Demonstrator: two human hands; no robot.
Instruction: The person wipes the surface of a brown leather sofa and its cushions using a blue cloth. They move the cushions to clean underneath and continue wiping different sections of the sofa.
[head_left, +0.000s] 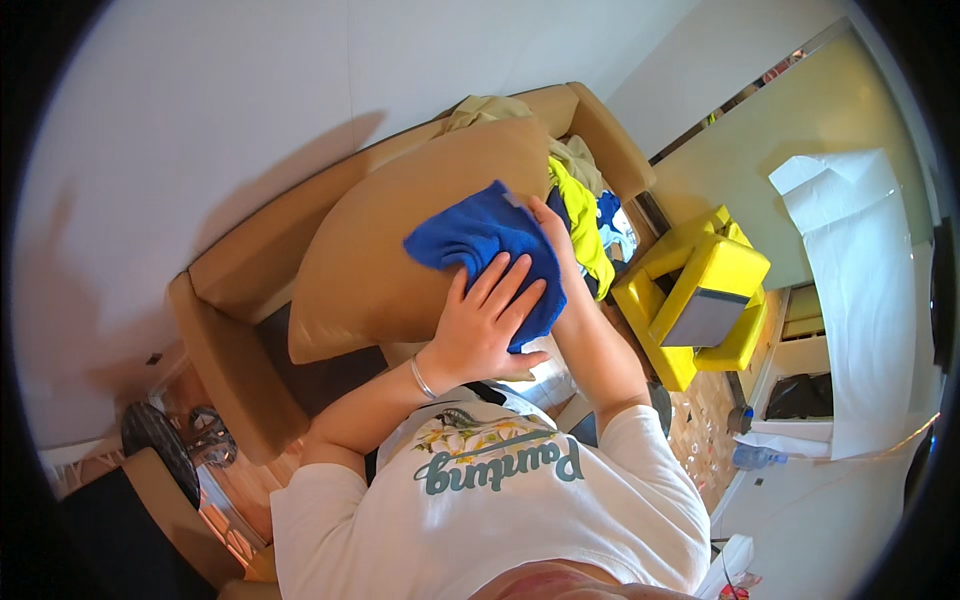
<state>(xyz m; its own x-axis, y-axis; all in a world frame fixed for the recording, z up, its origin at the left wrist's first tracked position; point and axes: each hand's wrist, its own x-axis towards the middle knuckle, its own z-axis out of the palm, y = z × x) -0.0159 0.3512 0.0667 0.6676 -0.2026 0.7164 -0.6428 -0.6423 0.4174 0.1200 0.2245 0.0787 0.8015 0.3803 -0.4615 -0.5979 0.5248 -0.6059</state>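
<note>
A blue cloth (pixel 480 226) is draped in front of me, across the lower right part of a large tan cushion (pixel 400 230). My left hand (pixel 485 315) lies on the cloth with its fingers stretched and spread. At the cloth's upper right edge, my right hand (pixel 556 236) grips it; most of its fingers are hidden behind the fabric. The cushion stands tilted on a tan sofa (pixel 250 260) with a dark seat base. Whether either hand also touches the cushion, I cannot tell.
Clothes, including a bright yellow garment (pixel 580 215), are heaped at the sofa's right end. Yellow padded furniture (pixel 700 290) stands right of it. A white sheet (pixel 850 280) hangs at far right, above a plastic bottle (pixel 758 457). Dark round stools (pixel 160 445) stand at left.
</note>
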